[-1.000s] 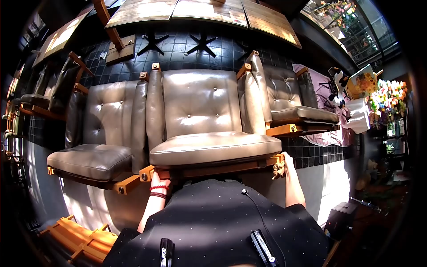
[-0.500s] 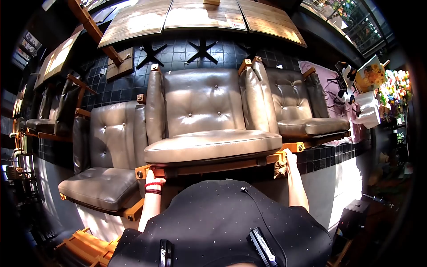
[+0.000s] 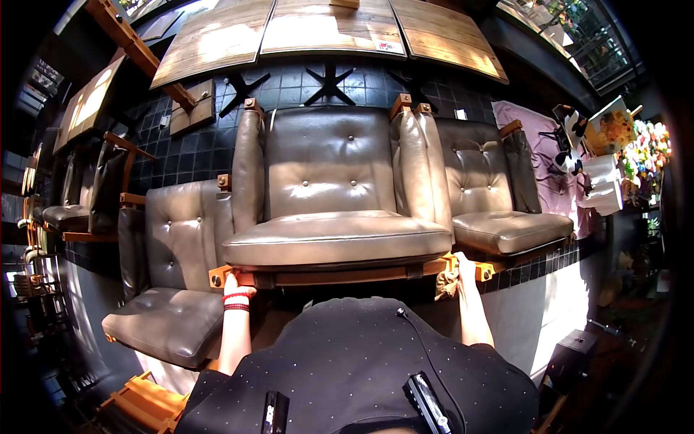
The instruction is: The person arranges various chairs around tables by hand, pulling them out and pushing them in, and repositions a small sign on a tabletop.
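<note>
A brown leather armchair (image 3: 329, 163) with a buttoned back and wooden frame faces me in the middle of the head view. My left hand (image 3: 234, 282), with red bracelets at the wrist, is closed around the left front end of its wooden frame. At the opposite front corner my right hand (image 3: 465, 267) grips the frame. A crumpled brown cloth (image 3: 447, 284) hangs beside the right hand; whether its fingers also hold it is hard to see. The seat cushion (image 3: 336, 239) lies above and between both hands.
Matching armchairs stand close by, one at the left (image 3: 163, 318) and one at the right (image 3: 499, 188). Wooden tables (image 3: 332, 32) line the far side. A pink cloth (image 3: 531, 137) lies at right, near a sunflower picture (image 3: 614, 126). A black box (image 3: 575, 351) stands lower right.
The middle armchair has moved forward, toward the tables, relative to its neighbours, and sits slightly further left in view. Both hands have stayed on its frame.
</note>
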Available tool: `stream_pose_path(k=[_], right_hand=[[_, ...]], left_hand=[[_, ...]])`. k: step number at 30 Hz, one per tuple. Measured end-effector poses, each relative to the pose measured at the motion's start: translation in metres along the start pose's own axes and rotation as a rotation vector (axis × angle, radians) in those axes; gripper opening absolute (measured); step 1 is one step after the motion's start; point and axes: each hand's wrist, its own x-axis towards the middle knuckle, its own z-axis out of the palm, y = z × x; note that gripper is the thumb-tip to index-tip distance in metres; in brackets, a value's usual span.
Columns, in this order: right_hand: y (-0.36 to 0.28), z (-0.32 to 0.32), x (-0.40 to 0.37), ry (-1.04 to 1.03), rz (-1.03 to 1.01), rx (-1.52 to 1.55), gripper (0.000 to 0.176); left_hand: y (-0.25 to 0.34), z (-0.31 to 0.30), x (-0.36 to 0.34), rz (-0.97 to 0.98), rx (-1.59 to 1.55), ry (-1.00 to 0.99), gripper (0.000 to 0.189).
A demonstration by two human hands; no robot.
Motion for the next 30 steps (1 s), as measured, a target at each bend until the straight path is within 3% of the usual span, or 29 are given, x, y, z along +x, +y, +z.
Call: stream_pose_path(k=[8,13,17,18,23,27,29,30], right_hand=[[-0.022,0.025,0.011,-0.116,0.012,0.062,0.021],[-0.030,0.033,0.006,-0.176,-0.017,0.021,0.025],[-0.029,0.034,0.004,-0.168,-0.082,-0.013,0.025],[-0.027,0.036,0.005,-0.157,-0.087,0.010,0.025],[-0.001,0.040,0.036,-0.228,-0.198,0.145,0.026],[0.008,0.040,0.062,-0.143,-0.225,-0.122,0.057],[0.009,0.036,0.048,-0.101,-0.279,-0.115,0.062],[0.013,0.029,0.032,-0.202,-0.294,0.004,0.059]], left_hand=[[0.022,0.011,0.040,0.129,0.124,-0.103,0.015],[0.031,0.016,0.043,-0.001,-0.023,-0.007,0.015],[0.033,0.028,0.041,-0.050,-0.048,-0.125,0.016],[0.035,0.042,0.011,-0.027,-0.087,-0.110,0.016],[0.026,0.040,0.023,-0.001,-0.205,-0.314,0.031],[0.026,0.045,-0.001,0.002,-0.146,-0.275,0.037],[0.028,0.022,0.043,-0.068,-0.051,-0.401,0.049],[0.022,0.022,0.035,-0.004,-0.049,-0.382,0.058]])
